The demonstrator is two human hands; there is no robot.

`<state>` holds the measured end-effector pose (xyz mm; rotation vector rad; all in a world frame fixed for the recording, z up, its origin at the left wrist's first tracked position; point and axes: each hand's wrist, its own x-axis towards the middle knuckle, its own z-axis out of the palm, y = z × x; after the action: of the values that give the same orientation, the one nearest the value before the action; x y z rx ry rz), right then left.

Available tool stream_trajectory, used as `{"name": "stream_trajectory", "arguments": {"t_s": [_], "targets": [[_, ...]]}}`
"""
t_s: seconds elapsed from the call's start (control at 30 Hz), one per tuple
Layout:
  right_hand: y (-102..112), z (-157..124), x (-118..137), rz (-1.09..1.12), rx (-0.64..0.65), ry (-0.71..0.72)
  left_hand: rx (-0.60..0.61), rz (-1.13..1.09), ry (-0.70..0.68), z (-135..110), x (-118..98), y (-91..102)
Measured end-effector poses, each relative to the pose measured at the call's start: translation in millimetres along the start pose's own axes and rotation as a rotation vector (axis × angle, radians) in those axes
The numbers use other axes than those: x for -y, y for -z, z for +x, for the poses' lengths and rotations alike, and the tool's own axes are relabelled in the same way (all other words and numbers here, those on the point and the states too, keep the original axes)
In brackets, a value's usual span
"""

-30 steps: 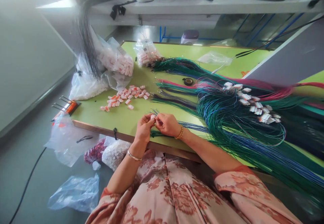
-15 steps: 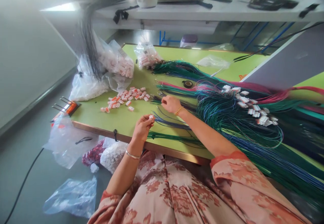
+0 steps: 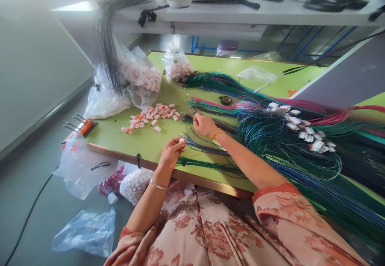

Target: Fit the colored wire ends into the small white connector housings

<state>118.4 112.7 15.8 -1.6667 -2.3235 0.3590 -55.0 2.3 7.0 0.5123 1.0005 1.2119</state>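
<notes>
My left hand is held above the near edge of the green table, its fingers pinched on a small white connector with blue wires trailing from it to the right. My right hand reaches further out over the table, its fingers closed at the tips of a bundle of dark wires. What it pinches is too small to name. A loose pile of white and orange connectors lies to the left of both hands.
Big bundles of green, blue and pink wires cover the right half of the table, some ending in white connectors. Plastic bags of connectors stand at the back left. A tape roll lies mid-table. More bags lie on the floor.
One second ago both hands were together on the connector. My right hand has since left it and reached out to the dark wire ends; my left hand still holds the connector.
</notes>
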Motion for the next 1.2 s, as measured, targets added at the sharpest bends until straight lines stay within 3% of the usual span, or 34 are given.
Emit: {"name": "stream_trajectory", "arguments": {"t_s": [0.27,0.5,0.77,1.2], "targets": [[2.0,6.8,29.3,0.569,-0.084,0.162,0.007,-0.029,0.001,0.2,-0.6,-3.7],[14.2,-31.2,39.6,0.836,-0.045,0.128,0.047,-0.165,0.009,2.8,2.1,-7.2],[11.8,-71.3,32.7,0.852,-0.033,0.076,0.095,-0.23,0.044,-0.2,-1.4,-15.3],[9.0,-84.1,32.4,0.629,-0.102,0.113,0.143,-0.205,0.016,-1.9,1.6,-15.7]]}}
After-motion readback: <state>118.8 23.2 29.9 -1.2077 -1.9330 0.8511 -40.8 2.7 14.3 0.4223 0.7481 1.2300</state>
